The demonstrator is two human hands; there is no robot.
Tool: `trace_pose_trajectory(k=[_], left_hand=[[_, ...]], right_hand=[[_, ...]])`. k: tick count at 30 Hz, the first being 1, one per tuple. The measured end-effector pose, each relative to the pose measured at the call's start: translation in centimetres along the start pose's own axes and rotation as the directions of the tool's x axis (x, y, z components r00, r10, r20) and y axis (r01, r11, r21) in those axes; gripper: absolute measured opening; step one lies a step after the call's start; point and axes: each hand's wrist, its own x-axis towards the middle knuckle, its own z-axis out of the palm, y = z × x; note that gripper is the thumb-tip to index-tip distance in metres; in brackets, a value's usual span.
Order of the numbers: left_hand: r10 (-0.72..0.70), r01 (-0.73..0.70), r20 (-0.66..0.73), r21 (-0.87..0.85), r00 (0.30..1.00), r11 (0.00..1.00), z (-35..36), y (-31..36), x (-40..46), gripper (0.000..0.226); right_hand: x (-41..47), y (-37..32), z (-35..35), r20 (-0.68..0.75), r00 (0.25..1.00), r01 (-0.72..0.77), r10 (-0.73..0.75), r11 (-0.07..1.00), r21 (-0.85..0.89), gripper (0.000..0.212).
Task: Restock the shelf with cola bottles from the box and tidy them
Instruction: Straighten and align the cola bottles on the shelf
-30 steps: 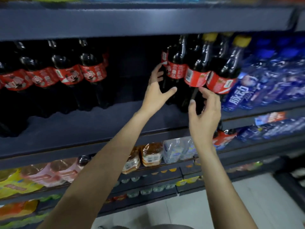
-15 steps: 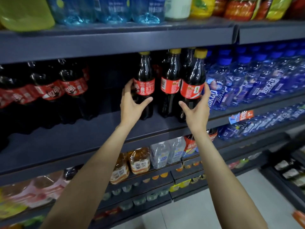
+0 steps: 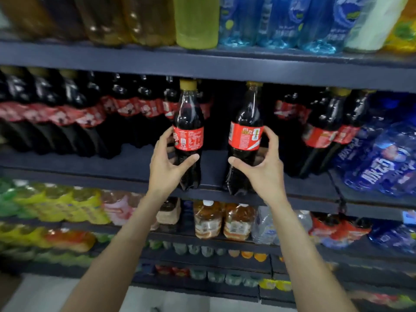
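Observation:
Two cola bottles with red labels and yellow caps stand upright at the front edge of the dark shelf [image 3: 135, 163]. My left hand [image 3: 167, 163] grips the left cola bottle [image 3: 189, 136] round its lower body. My right hand [image 3: 263, 163] grips the right cola bottle [image 3: 246, 136] the same way. A gap of bare shelf separates the two. More yellow-capped cola bottles [image 3: 324, 131] stand to the right, and a row of larger cola bottles [image 3: 67, 115] fills the shelf to the left. The box is out of view.
Blue-labelled water bottles [image 3: 382, 158] crowd the right end of the shelf. The shelf above [image 3: 202, 64] hangs low over the bottle caps and carries tall drinks. Lower shelves hold tea bottles [image 3: 225, 219] and other packs. Pale floor shows at the bottom.
My hands have taken two bottles from the right-hand group, brought them left to the shelf's front edge and spread them apart. The camera has shifted right and upward.

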Motion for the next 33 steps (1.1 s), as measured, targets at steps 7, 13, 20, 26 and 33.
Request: trace_pose_trajectory(k=[7, 13, 20, 26, 33], left_hand=[[-0.013, 0.089, -0.416, 0.164, 0.909, 0.982, -7.1, -2.9, 2.2, 0.08], [-0.047, 0.233, -0.59, 0.243, 0.806, 0.942, -8.5, -4.4, 5.2, 0.081], [0.077, 0.164, -0.464, 0.456, 0.882, 0.875, -8.8, -6.5, 6.5, 0.084], [0.064, 0.142, -0.346, 0.537, 0.936, 0.831, -10.2, -6.7, 6.3, 0.098], [0.063, 0.026, -0.16, 0.501, 0.985, 0.865, -11.8, -7.7, 5.7, 0.103]], right_hand=[[2.1, -2.7, 10.7, 0.098, 0.995, 0.01, -0.006, 0.999, -0.039, 0.099], [3.1, -4.4, 17.9, -0.004, 1.0, -0.012, 0.011, 0.988, -0.152, 0.089], [3.3, -4.5, 21.8, -0.062, 0.996, 0.041, -0.063, 0.952, -0.303, 0.093], [3.2, -4.0, 21.6, 0.086, 0.984, 0.18, -0.159, 0.909, -0.375, 0.099], [3.2, -1.8, 19.3, 0.346, 0.931, 0.123, -0.113, 0.992, -0.006, 0.105]])
